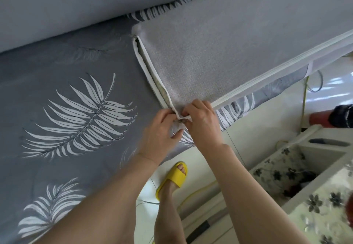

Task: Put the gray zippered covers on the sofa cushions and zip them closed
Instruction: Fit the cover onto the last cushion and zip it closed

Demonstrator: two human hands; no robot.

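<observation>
zipper pull small, mostly hidden between fingertips of left hand and right hand; form not readable. cushion cut off by top and right edges; its far end not visible. cushion core shows only as thin strip in open seam. red and black object at right edge cut off, blurred, unidentifiable. tray contents dark, indistinct.

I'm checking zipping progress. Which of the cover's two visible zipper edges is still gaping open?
The left edge, running away from the hands toward the far corner; its white tape is parted, showing the cushion inside. The right edge looks closed.
</observation>
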